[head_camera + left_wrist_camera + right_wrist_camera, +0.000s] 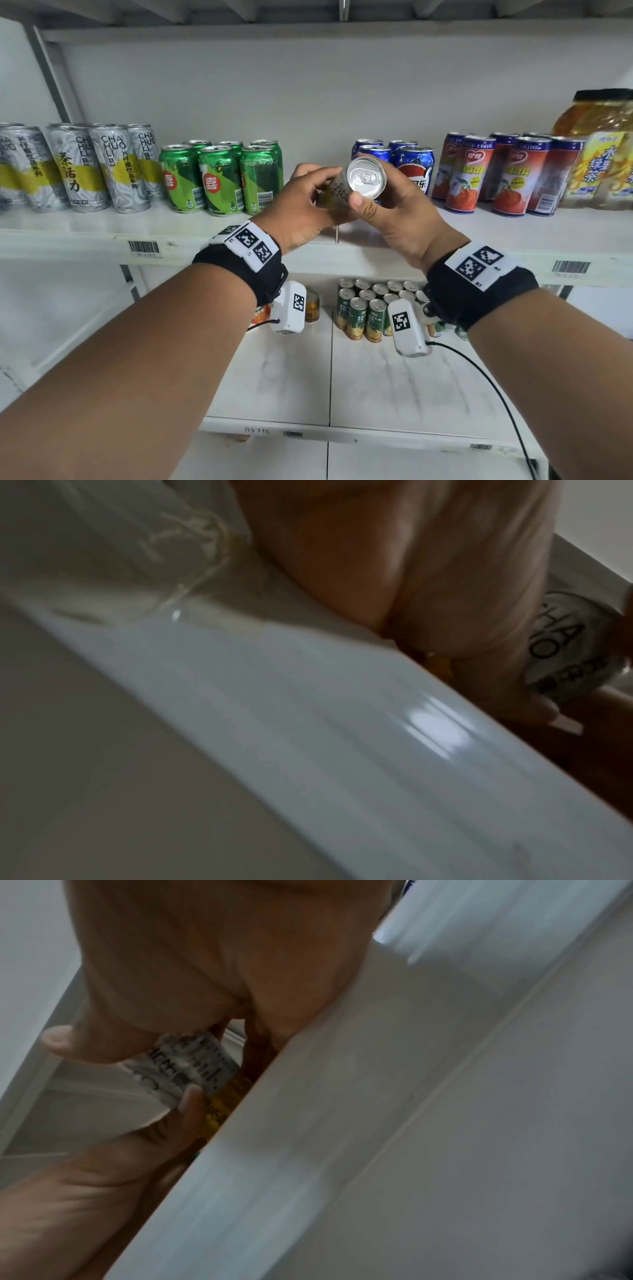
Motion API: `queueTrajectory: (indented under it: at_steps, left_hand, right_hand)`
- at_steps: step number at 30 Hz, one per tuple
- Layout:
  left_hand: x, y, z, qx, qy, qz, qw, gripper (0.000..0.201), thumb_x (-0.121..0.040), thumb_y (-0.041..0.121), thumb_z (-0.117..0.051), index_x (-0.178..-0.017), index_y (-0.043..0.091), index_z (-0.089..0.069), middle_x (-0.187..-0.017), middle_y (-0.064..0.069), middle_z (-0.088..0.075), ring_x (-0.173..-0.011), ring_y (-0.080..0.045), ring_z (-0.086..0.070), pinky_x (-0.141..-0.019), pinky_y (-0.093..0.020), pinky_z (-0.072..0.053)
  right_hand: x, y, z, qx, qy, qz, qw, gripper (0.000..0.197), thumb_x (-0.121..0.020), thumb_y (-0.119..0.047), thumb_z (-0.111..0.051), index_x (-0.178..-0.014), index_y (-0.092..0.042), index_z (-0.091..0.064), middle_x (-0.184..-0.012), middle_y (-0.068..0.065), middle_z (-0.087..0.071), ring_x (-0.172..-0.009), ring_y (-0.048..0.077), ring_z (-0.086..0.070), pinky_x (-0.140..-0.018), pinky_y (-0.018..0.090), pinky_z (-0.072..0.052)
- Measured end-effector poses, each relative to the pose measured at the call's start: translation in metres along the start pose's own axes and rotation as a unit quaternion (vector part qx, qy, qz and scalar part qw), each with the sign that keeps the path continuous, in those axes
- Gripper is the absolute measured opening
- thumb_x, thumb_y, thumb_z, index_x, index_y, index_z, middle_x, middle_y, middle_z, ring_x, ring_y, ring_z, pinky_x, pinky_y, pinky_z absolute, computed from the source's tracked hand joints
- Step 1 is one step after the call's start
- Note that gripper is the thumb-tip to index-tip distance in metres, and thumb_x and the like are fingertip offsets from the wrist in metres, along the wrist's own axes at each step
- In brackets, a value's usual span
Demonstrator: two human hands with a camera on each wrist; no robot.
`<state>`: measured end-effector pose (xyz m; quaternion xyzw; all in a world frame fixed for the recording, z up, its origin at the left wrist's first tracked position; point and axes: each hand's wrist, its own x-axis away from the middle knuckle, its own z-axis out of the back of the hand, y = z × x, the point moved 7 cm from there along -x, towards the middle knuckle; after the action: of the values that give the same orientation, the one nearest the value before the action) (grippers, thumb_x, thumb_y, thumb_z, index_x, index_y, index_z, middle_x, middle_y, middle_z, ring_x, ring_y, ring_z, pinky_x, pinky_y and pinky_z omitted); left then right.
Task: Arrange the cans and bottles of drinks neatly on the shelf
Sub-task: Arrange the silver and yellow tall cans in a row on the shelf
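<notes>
Can held between two hands, above the shelf edge

Both hands, left hand (301,202) and right hand (394,212), curl around one silver-and-yellow can (356,183), tipped lid-first toward the camera before the shelf (102,236). Slipping during a handover could drop it onto the green cans (219,178) or blue cans (411,161) nearby.

Bare forearms; each wrist wears a black band (239,263) with white square-code tags (479,262) and a white camera unit (409,323), black cable trailing.
</notes>
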<state>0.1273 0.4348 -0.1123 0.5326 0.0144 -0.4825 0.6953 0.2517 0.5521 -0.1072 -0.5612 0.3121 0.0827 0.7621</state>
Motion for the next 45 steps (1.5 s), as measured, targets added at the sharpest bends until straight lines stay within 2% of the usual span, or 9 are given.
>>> queueTrajectory:
  at_steps: [2, 6, 8, 11, 15, 20, 24, 33, 45]
  left_hand:
    - [0.001, 0.0, 0.002, 0.049, 0.003, 0.009, 0.999, 0.074, -0.073, 0.038, -0.098, -0.14, 0.026, -0.068, -0.133, 0.009, -0.061, -0.121, -0.003, -0.063, -0.104, -0.02, -0.052]
    - [0.004, 0.001, 0.002, 0.133, 0.01, 0.019, 0.991, 0.07, -0.069, 0.027, -0.095, -0.133, 0.019, -0.069, -0.13, 0.001, -0.075, -0.125, -0.014, -0.068, -0.112, -0.04, -0.055]
    - [0.005, 0.001, 0.001, 0.132, -0.001, 0.024, 0.991, 0.07, -0.074, 0.023, -0.094, -0.138, 0.017, -0.067, -0.131, 0.002, -0.075, -0.125, -0.013, -0.069, -0.11, -0.036, -0.056]
    - [0.006, 0.004, -0.003, 0.081, -0.015, 0.019, 0.996, 0.069, -0.078, 0.027, -0.096, -0.14, 0.024, -0.065, -0.13, 0.01, -0.075, -0.123, -0.008, -0.068, -0.106, -0.029, -0.056]
    - [0.007, 0.008, -0.004, 0.032, 0.001, 0.004, 0.999, 0.066, -0.073, 0.037, -0.095, -0.133, 0.032, -0.069, -0.129, 0.011, -0.072, -0.124, -0.012, -0.067, -0.112, -0.043, -0.054]
    - [0.008, 0.003, 0.007, 0.112, 0.035, 0.033, 0.993, 0.063, -0.073, 0.007, -0.098, -0.129, 0.015, -0.071, -0.126, -0.002, -0.076, -0.125, -0.017, -0.068, -0.112, -0.044, -0.055]
    - [0.01, 0.006, 0.006, 0.159, 0.039, 0.036, 0.986, 0.059, -0.076, 0.001, -0.093, -0.13, 0.005, -0.07, -0.127, -0.011, -0.077, -0.124, -0.026, -0.07, -0.106, -0.041, -0.059]
    - [0.007, 0.004, 0.0, 0.117, 0.004, 0.022, 0.993, 0.06, -0.079, 0.016, -0.095, -0.133, 0.024, -0.07, -0.126, 0.003, -0.077, -0.126, -0.026, -0.067, -0.112, -0.048, -0.054]
    - [0.003, -0.001, -0.003, 0.101, -0.02, 0.02, 0.994, 0.067, -0.08, -0.004, -0.09, -0.14, 0.014, -0.065, -0.131, -0.006, -0.075, -0.126, -0.026, -0.069, -0.11, -0.044, -0.056]
  right_hand:
    - [-0.001, 0.001, -0.001, -0.024, -0.013, -0.018, 0.999, 0.072, -0.092, -0.032, -0.076, -0.154, -0.012, -0.047, -0.145, 0.007, -0.063, -0.139, 0.024, -0.056, -0.12, 0.051, -0.042]
    - [-0.002, 0.002, 0.003, -0.024, -0.007, -0.014, 1.0, 0.052, -0.1, -0.028, -0.069, -0.149, -0.014, -0.056, -0.14, 0.004, -0.067, -0.135, 0.022, -0.059, -0.117, 0.05, -0.045]
    - [-0.001, 0.002, 0.005, -0.03, 0.005, -0.01, 0.999, 0.052, -0.099, -0.03, -0.069, -0.146, -0.013, -0.058, -0.136, 0.003, -0.07, -0.129, 0.02, -0.063, -0.111, 0.046, -0.049]
    - [0.001, 0.001, 0.005, -0.022, 0.019, 0.002, 1.0, 0.065, -0.087, -0.04, -0.076, -0.141, -0.009, -0.058, -0.131, 0.01, -0.069, -0.127, 0.028, -0.064, -0.111, 0.053, -0.05]
    - [0.001, 0.001, 0.004, 0.014, 0.013, 0.009, 1.0, 0.068, -0.079, -0.041, -0.085, -0.134, -0.011, -0.059, -0.128, 0.01, -0.069, -0.123, 0.027, -0.065, -0.112, 0.051, -0.05]
    - [-0.001, 0.002, -0.001, -0.002, -0.014, 0.002, 1.0, 0.056, -0.087, -0.027, -0.082, -0.132, -0.009, -0.054, -0.128, 0.005, -0.07, -0.123, 0.018, -0.066, -0.109, 0.038, -0.052]
    - [-0.002, -0.002, 0.001, 0.005, -0.003, 0.015, 1.0, 0.064, -0.093, -0.028, -0.074, -0.149, -0.009, -0.048, -0.141, 0.005, -0.064, -0.133, 0.017, -0.06, -0.115, 0.044, -0.048]
    - [0.0, -0.002, 0.001, 0.022, -0.007, 0.019, 1.0, 0.054, -0.096, -0.026, -0.072, -0.145, -0.014, -0.057, -0.136, 0.007, -0.069, -0.13, 0.023, -0.063, -0.114, 0.053, -0.048]
    - [0.003, -0.003, 0.002, 0.028, -0.004, 0.017, 0.999, 0.059, -0.083, -0.028, -0.085, -0.135, -0.011, -0.062, -0.126, 0.008, -0.071, -0.12, 0.022, -0.067, -0.107, 0.042, -0.055]
